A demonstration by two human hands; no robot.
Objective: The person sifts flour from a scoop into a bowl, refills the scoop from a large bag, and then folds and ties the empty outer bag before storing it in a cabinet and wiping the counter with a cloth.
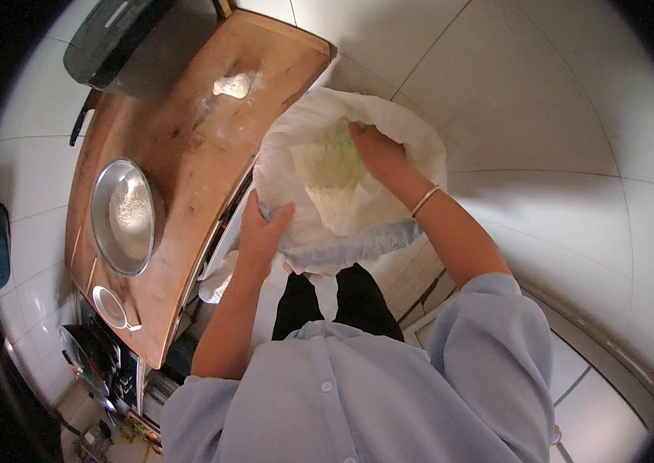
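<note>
A white sack (281, 153) with a wide mouth and a bluish band hangs before me, beside the table. My left hand (263, 226) grips its near left side, thumb on the outer face turned towards me. Inside the mouth is my right hand (378, 151), reaching down with the wrist bent over the right part of the rim. Next to its fingers shows something pale green (345, 151), blurred, perhaps a bowl or scoop. Pale yellowish material, possibly flour, lies around it. Whether my right fingers hold the green thing is hidden.
On the wooden table (188, 150) left of the sack are a lump of dough (232, 85) with flour, a metal bowl (101, 231) holding flour, a small white-rimmed strainer (110, 307) and a dark box-like appliance (147, 52). A tiled wall (535, 116) stands to the right.
</note>
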